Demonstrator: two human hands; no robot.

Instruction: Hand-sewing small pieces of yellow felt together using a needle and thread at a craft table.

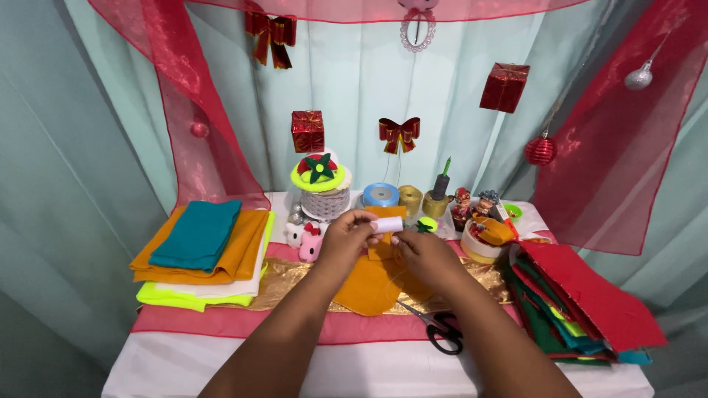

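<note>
- Hands are meeting over the middle of the table (pixel 221 368): I am seeing the left hand (pixel 344 239) pinching one end of a small white spool (pixel 386 225) between thumb and fingertips, held up in the air above the cloth.
- Right hand (pixel 426 256) is sitting just beside it, fingers curled and pressed together at the spool's lower edge; whether it is pinching a thread end I cannot tell.
- Orange felt piece (pixel 369 284) is lying flat directly under both hands, on a gold strip of fabric (pixel 284 276).
- Scissors (pixel 442 328) are resting near the right forearm, touching the felt's lower corner, blades pointing in toward the felt.
- Stacks of folded felt (pixel 203 250) are sitting well to the left, and a fanned pile of red and green sheets (pixel 582 302) to the right.
- Risks, as I am judging them: the spool is being gripped only by its end, so it could slip and roll away among the ribbon rolls (pixel 380 194) behind; the right forearm could nudge the scissors off the front edge.
</note>
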